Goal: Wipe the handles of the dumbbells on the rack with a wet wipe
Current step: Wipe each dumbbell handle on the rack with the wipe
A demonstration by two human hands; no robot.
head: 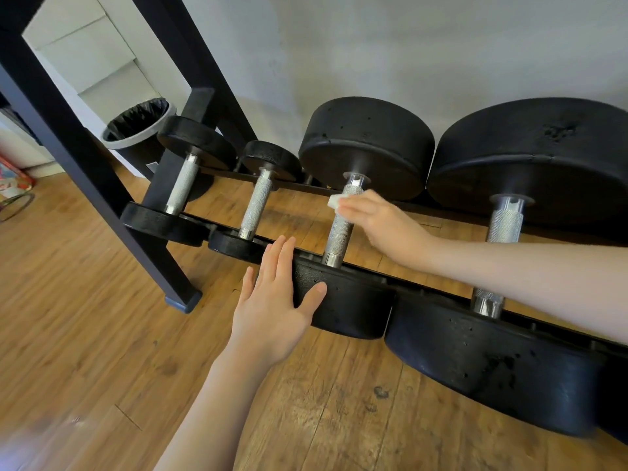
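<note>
Dumbbells point(353, 185) on low rack point(424, 278), wood floor point(85, 300), perhaps plaster wall point(407, 45)

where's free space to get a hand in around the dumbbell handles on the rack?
Widest gap: between the third handle, where the right hand presses the wipe, and the fourth handle, though the right forearm crosses it. Another open gap lies between the second handle and the third. Crowded: the left end, between the first handle and the second.
</note>
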